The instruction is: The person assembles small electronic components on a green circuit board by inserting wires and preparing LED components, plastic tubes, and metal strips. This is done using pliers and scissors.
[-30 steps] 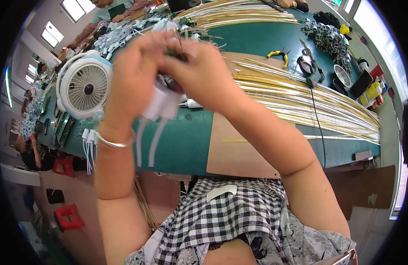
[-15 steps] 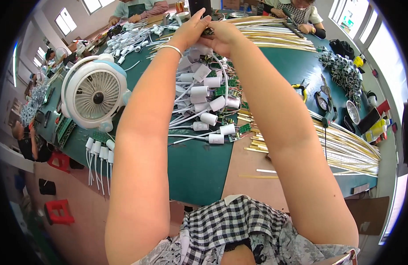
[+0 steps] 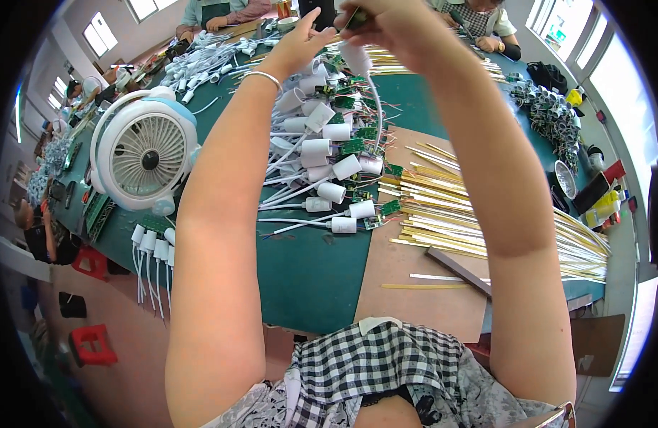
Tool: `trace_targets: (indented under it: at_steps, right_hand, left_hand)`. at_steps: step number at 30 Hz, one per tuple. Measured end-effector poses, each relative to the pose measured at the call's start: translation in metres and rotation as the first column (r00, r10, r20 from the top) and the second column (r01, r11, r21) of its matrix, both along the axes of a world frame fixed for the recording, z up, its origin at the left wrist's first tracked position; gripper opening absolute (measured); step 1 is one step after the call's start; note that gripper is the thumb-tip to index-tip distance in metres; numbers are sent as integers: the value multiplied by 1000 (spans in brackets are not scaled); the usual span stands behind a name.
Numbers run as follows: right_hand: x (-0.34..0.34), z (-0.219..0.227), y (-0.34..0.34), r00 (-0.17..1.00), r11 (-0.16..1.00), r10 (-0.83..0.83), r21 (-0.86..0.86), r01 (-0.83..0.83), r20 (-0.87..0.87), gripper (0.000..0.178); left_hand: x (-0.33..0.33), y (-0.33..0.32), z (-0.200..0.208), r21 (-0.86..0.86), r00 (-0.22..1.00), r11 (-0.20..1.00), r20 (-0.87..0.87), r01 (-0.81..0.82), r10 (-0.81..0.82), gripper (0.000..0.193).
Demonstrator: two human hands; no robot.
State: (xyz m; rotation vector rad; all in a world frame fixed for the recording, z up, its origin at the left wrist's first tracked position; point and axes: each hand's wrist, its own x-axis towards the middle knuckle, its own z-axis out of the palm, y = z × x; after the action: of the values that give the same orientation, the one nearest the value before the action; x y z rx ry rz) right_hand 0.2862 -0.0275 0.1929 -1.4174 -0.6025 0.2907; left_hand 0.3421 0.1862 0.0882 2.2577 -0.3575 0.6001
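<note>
Above the tabletop (image 3: 307, 289), your right hand (image 3: 394, 30) is curled round a white socket (image 3: 355, 58), cable (image 3: 379, 107) dangling. Left hand (image 3: 297, 50) beside it: fingers parted, empty.

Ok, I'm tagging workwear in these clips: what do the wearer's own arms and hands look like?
The left hand and right hand are gloveless. A slim, pale silvery bangle circles the left wrist; none shows on the right. Both forearms are uncovered, and the grey-and-white patterned sleeves end high on the arms.
</note>
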Motion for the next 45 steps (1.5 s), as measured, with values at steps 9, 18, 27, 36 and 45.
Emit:
trace_targets:
  at_steps: [9,18,27,36,45]
  right_hand:
    - [-33,86,-5,878,695,349,538,-477,329,20]
    - [90,-93,52,954,911,239,381,-156,-181,17]
    - [84,-86,8,968,964,-186,-220,148,-166,27]
    - [70,-95,-41,773,826,-554,91,556,311,36]
    - [-162,-162,71,788,754,539,-587,-295,296,21]
  left_hand:
    - [19,4,24,-736,942,609,122,297,-312,69]
    - [-178,54,-40,-954,996,285,93,92,-10,29]
    - [-403,131,-95,-296,474,440,-51,-848,879,27]
    - [-415,246,-123,322,181,432,-586,-842,790,70]
    - [-449,231,-143,-760,742,215,-460,-613,488,32]
